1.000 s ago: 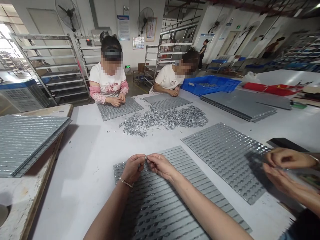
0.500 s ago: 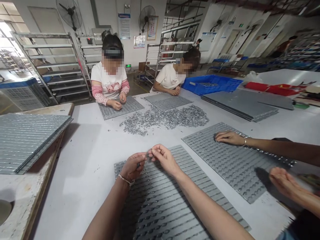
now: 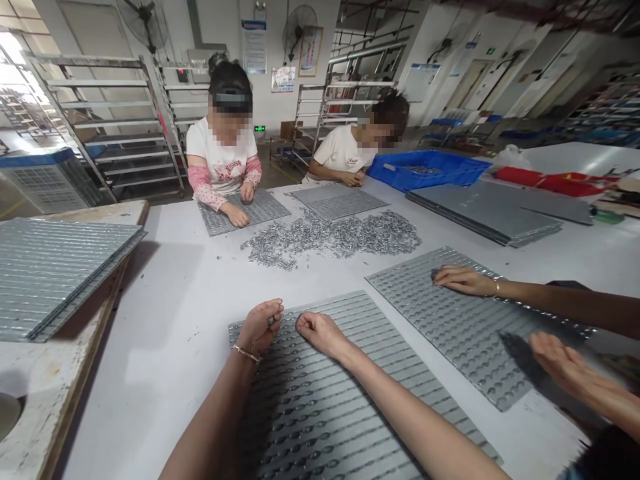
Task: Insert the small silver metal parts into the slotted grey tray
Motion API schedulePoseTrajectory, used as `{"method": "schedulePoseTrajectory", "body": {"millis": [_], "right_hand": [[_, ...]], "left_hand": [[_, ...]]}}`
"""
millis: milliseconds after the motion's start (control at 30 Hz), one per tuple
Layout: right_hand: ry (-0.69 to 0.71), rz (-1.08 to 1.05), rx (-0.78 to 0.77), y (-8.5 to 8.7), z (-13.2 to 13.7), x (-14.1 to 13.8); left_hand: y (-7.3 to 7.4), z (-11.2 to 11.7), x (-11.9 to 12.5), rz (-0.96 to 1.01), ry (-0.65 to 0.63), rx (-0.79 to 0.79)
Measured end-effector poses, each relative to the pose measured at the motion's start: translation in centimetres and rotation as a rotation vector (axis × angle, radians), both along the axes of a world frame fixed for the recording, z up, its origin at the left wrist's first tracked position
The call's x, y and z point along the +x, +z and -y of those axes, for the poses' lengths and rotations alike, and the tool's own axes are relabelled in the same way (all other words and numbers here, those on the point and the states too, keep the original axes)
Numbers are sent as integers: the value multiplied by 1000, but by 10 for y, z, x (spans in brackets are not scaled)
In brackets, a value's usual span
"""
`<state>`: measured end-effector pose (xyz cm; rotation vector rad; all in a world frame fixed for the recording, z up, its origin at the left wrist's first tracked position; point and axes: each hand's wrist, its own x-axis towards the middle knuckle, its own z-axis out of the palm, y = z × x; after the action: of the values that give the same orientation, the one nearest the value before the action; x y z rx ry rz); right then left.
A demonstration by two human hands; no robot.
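Observation:
My left hand (image 3: 261, 325) is curled, palm turned inward, above the far left corner of a grey ridged board (image 3: 360, 347). Dark small metal pieces show between its fingers. My right hand (image 3: 323, 333) is pinched and lowered onto the board's far rows, its fingertips at a small dark metal piece, mostly hidden by the fingers. Rows of oval metal pieces (image 3: 305, 413) line the near left part of the board; thin grooves run across the rest. Beyond the board lies a loose pile of small metal pieces (image 3: 340, 235).
At right, a co-worker's hands (image 3: 463, 280) work over another board (image 3: 450, 320). Two people sit opposite with boards. Stacked boards lie at left (image 3: 65, 273) and right (image 3: 485, 210). A blue crate (image 3: 390, 175) stands at the back.
My hands have parted from each other. My right hand has come down onto the board, and my left has drawn slightly left. The co-worker opposite has reached forward onto their board.

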<state>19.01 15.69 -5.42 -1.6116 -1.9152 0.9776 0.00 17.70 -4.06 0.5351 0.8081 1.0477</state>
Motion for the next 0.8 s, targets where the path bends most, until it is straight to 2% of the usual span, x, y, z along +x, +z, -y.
{"method": "schedulePoseTrajectory", "body": {"millis": [267,333,433,500,600,700,800], "right_hand": [[-72,45,4,12,-9,1],[-96,-107,-11,18,-5,3],[-77,-465,-91,28,5,3],[-53,-560,-129,33,11,3],[-77,-491,-96,33,13,4],[-90,-205,-37,24,8,8],[-45,34,-53,14,6,9]], "left_hand": [[2,5,2,-29,-114,-2],[3,7,5,-45,-167,-3],[6,11,11,-58,-230,-3],[8,14,15,-60,-243,-2],[8,15,17,-61,-208,-14],[8,12,16,-57,-94,-45],[7,7,12,-52,9,-91]]}}
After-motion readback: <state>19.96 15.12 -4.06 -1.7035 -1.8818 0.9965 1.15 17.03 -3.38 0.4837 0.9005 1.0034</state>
